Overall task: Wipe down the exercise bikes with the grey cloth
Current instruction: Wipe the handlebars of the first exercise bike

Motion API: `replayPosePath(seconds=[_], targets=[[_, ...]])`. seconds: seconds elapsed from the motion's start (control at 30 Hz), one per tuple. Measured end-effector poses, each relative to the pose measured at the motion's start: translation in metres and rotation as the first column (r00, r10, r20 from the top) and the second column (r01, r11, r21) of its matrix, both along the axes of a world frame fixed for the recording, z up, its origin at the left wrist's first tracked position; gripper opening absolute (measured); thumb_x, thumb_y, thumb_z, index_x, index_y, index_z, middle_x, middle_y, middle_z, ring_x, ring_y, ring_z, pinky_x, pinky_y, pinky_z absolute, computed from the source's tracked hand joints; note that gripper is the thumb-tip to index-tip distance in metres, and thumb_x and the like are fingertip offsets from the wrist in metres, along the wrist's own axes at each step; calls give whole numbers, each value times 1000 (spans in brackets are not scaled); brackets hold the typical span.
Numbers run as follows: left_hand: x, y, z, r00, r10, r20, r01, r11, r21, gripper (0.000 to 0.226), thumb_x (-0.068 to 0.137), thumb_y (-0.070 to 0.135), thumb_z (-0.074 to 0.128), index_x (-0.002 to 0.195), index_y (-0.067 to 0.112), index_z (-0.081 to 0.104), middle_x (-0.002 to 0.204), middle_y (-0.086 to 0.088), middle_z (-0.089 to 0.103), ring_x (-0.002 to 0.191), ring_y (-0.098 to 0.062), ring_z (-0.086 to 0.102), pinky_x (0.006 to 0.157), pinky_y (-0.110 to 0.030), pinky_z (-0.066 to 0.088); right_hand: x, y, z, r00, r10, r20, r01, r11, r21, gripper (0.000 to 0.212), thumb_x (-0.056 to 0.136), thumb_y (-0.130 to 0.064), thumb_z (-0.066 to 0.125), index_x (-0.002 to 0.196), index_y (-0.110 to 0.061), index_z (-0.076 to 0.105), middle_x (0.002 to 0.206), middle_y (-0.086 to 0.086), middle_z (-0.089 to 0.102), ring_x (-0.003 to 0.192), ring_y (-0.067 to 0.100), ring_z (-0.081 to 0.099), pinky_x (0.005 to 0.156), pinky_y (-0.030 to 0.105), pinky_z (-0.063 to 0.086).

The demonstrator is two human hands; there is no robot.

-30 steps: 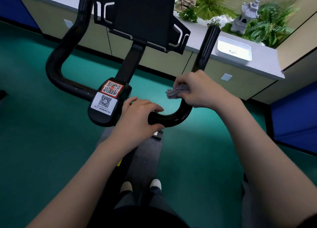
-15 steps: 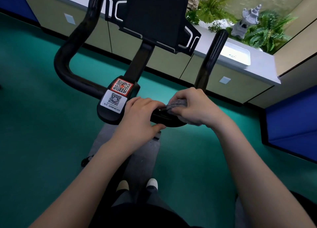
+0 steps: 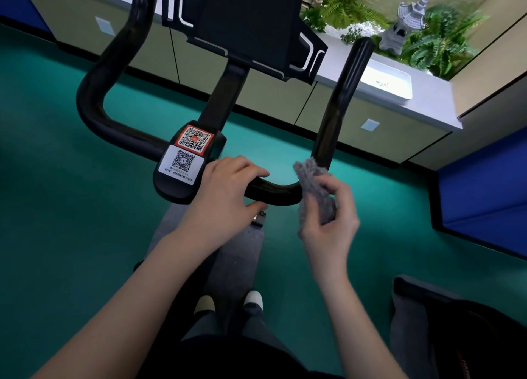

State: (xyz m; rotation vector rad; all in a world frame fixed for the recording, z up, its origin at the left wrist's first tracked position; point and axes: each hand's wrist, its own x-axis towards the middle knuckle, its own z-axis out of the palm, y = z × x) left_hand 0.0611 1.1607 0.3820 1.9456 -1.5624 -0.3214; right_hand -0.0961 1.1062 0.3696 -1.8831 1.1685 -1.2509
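Note:
The black exercise bike handlebar (image 3: 94, 99) curves in front of me, with a dark console (image 3: 242, 22) above and two QR code stickers (image 3: 186, 153) on its centre clamp. My left hand (image 3: 225, 190) grips the bar just right of the clamp. My right hand (image 3: 332, 216) holds the crumpled grey cloth (image 3: 313, 187) at the bar's right bend, with the cloth's top end touching the base of the right upright grip (image 3: 345, 93).
A long beige cabinet with a grey top (image 3: 427, 99) runs along the far side and carries a white tray (image 3: 387, 83). Ferns and a stone pagoda ornament (image 3: 405, 25) stand behind. Blue padding (image 3: 484, 190) is at right. Another bike part (image 3: 427, 321) shows at bottom right.
My right hand has slid with the cloth from the middle of the bar back to the right bend and has lifted partly off the bar. My left hand keeps its grip.

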Motion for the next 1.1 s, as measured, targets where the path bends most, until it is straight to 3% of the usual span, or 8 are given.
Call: replayPosePath(seconds=[0.13,0.33,0.53,0.67,0.73,0.83,1.0,1.1], targets=[[-1,0,0,1000,-10,9,10,1000,-1,41,67,19,80,106,15,66,100,2,59,100,-20,54,95,-26,21,4,29,-8,997,59,47,-57,998,-37,23,80,6,56,99,-7,59,102,9,61,103,18,59,91,27,45],[0,4,2,999,-32,3,32,999,-16,42,69,16,80,108,14,65,101,1,59,102,-20,53,97,-25,21,-6,1,-6,965,-218,144,223,975,-22,25,83,4,54,103,-10,54,102,9,53,99,21,54,92,26,42],[8,14,8,989,-30,144,40,997,-65,47,68,16,81,111,11,64,107,-2,60,108,-25,52,100,-35,26,14,6,-16,952,-255,168,260,966,-5,22,84,1,57,103,-10,54,100,4,51,96,18,53,89,27,42],[19,24,10,980,15,200,4,995,-95,49,66,17,82,111,11,65,110,-4,60,114,-26,50,101,-35,23,19,24,-18,945,-294,140,301,953,-30,19,83,-1,62,101,-3,58,97,6,55,94,25,57,85,36,48],[25,27,12,976,31,214,-10,995,-100,50,65,18,82,112,10,64,115,-6,58,118,-27,47,102,-36,22,23,32,-17,947,-304,99,311,949,-58,18,82,1,64,99,-1,60,95,6,57,92,22,57,82,32,48],[33,30,15,975,49,215,-30,995,-92,55,66,20,81,117,12,61,124,-6,53,124,-26,40,104,-41,24,31,39,-13,943,-330,40,333,937,-109,17,80,2,67,96,2,63,92,9,60,88,11,55,79,13,43],[48,38,12,975,71,209,-54,995,-86,70,65,24,82,127,13,53,132,-5,47,126,-25,36,103,-44,26,47,48,-6,936,-352,-3,348,927,-138,15,79,-2,69,94,0,67,88,9,60,82,6,53,67,25,50],[56,44,9,982,83,172,-65,992,-107,72,64,24,83,128,11,52,132,-5,48,124,-23,36,101,-40,26,62,52,-5,946,-324,-35,315,936,-156,15,77,-2,71,91,0,68,84,11,60,77,6,52,72,9,43]])
